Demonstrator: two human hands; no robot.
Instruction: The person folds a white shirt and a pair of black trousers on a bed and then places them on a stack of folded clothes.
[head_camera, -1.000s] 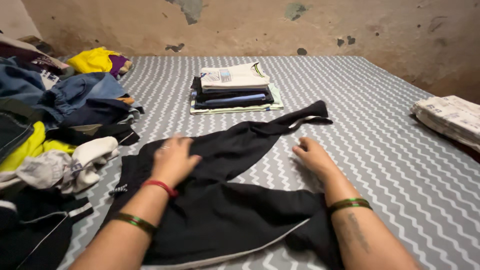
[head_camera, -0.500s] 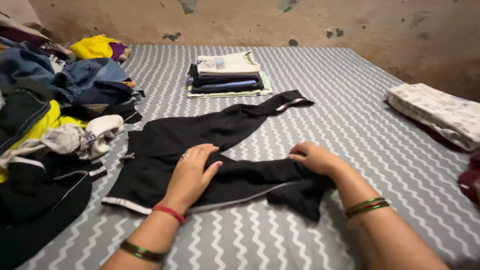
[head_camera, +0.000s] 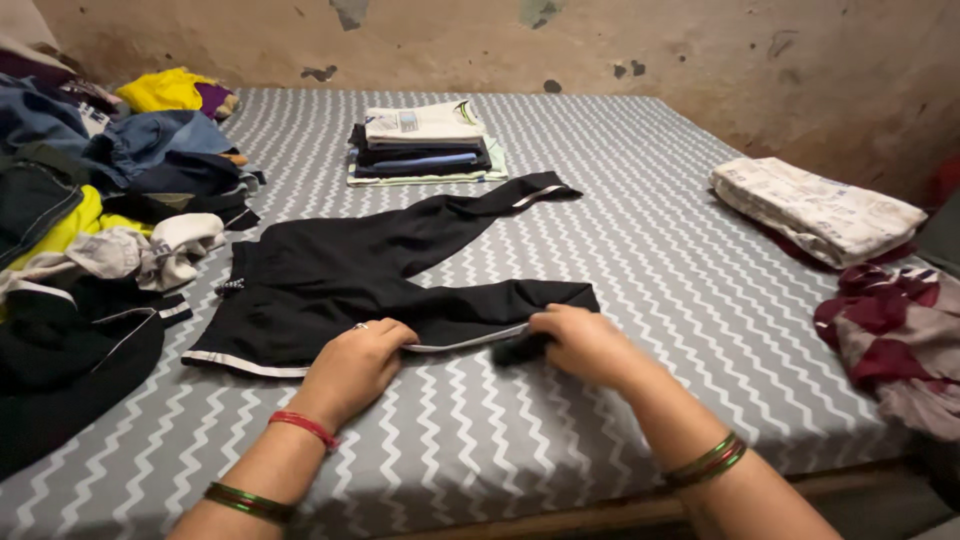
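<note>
Bed: grey zigzag sheet (head_camera: 640, 250) fills the view; its front edge runs just below both wrists.
Loose pile: unsorted clothes (head_camera: 90, 220) heaped beyond and outward of the left hand, close to the trousers' waistband.
Trousers: black track trousers (head_camera: 340, 280) with a white side stripe, flat on the sheet directly ahead of both hands; one leg angles away toward the far stack, the other lies across under the fingers.
Folded stack: folded clothes (head_camera: 425, 145) well ahead of the hands, near the wall.
Right side: folded printed cloth (head_camera: 815, 210) and a maroon cloth (head_camera: 890, 330), well out from the right hand.
Left hand (head_camera: 352, 365): fingers curled, pinching the striped lower edge of the near leg.
Right hand (head_camera: 578, 343): closed on the bunched cuff end of that leg.
Risk: leg may twist or crease if the two grips pull unevenly; fabric dragged nearer could slip over the front edge.
Open room: bare sheet between the hands and the right-side cloths; little room toward the pile.
</note>
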